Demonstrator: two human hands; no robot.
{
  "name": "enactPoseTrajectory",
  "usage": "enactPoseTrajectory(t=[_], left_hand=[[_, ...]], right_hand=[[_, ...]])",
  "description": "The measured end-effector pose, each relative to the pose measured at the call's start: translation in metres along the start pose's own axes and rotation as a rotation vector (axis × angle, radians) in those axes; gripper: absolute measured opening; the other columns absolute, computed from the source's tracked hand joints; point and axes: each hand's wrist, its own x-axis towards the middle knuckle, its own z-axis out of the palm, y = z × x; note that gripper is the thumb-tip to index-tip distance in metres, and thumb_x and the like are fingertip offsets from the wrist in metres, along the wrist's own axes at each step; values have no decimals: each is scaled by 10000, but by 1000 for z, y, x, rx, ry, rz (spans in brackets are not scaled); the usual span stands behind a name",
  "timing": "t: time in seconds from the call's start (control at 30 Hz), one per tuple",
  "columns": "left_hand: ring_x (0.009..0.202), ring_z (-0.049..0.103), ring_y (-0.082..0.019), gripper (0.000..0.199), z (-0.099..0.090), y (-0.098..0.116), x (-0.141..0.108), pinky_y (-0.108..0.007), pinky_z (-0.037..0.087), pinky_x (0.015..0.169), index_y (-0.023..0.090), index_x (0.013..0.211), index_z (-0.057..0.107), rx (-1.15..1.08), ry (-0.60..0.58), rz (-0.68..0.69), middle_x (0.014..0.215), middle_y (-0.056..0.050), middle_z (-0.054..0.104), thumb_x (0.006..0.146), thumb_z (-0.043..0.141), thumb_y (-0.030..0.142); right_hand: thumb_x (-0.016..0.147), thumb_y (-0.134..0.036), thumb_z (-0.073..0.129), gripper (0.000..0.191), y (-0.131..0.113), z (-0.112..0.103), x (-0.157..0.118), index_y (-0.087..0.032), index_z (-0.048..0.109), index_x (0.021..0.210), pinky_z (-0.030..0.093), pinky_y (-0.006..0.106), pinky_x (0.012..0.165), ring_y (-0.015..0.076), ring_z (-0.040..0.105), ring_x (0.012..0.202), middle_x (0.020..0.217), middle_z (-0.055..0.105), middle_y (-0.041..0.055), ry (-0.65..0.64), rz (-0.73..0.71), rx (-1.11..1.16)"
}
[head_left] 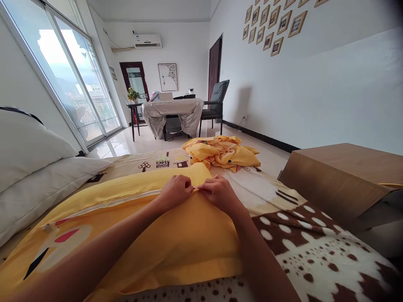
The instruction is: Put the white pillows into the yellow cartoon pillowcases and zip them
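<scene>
A yellow pillowcase [189,235] with a cartoon face at its left end lies across the bed in front of me, plumped out from inside. A pale seam or zipper line [126,199] runs along its upper side. My left hand [176,189] is closed in a pinch on the pillowcase near the right end of that line. Close beside it, my right hand [218,191] pinches the same edge, fingertips almost meeting the left ones. Whether a zipper pull sits between the fingers is too small to tell.
A crumpled heap of yellow cloth [222,153] lies beyond the pillowcase on the patterned bed blanket [302,247]. White pillows [34,163] are at the left. A wooden cabinet [340,167] stands to the right. Farther off are a covered table [173,107] and a black chair [216,102].
</scene>
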Motion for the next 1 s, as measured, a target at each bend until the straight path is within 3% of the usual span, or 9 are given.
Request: enactPoseTrajectory(t=[0.13,0.3,0.47,0.6,0.7,0.77,0.87,1.0], left_hand=[[620,509,-121,203,-6,-2,-2,-244,332,587,166,690,675,-56,-13,79,656,-9,641,765,526,281],[645,523,-143,203,-3,7,-6,-263,307,582,169,674,667,-27,74,81,703,-36,652,773,496,216],[662,544,-157,217,2,9,-10,-265,317,586,174,670,657,-40,79,65,701,-39,659,804,502,243],[689,573,-157,188,3,5,-21,-263,355,613,184,836,655,-84,86,68,757,-26,672,842,476,242],[717,588,-175,132,9,2,-31,-268,375,603,174,893,615,13,79,64,806,-37,662,814,540,247],[761,587,-176,97,16,-1,-36,-269,399,637,176,829,607,113,102,165,832,-43,644,840,519,217],[763,572,-157,227,27,-7,-40,-264,420,681,186,774,600,229,192,355,791,-29,621,907,417,165],[735,558,-162,254,36,-14,-44,-284,420,675,180,755,593,388,266,545,740,-31,603,914,397,144]], right_hand=[[807,-123,584,134,-3,-4,-1,-195,691,770,367,272,738,117,568,672,738,662,4,42,1,176],[832,-132,500,171,-13,8,5,-154,650,910,407,248,651,139,557,708,805,626,46,111,128,273],[775,-107,539,128,-16,17,8,-158,636,709,375,238,601,138,548,661,700,632,31,51,149,255],[807,-151,543,157,-18,9,7,-171,688,751,395,234,628,139,599,672,735,700,30,34,242,316],[802,-152,547,167,-22,3,8,-183,710,785,411,234,654,149,633,703,775,727,31,-5,309,323],[797,-169,557,158,-25,2,8,-180,710,762,410,238,648,158,639,701,762,727,39,-6,374,275],[786,-188,571,145,-28,6,9,-168,697,718,403,232,625,161,637,682,730,720,54,13,499,214],[769,-182,575,125,-26,11,8,-166,673,693,385,230,600,161,626,653,698,704,65,-7,573,95]])
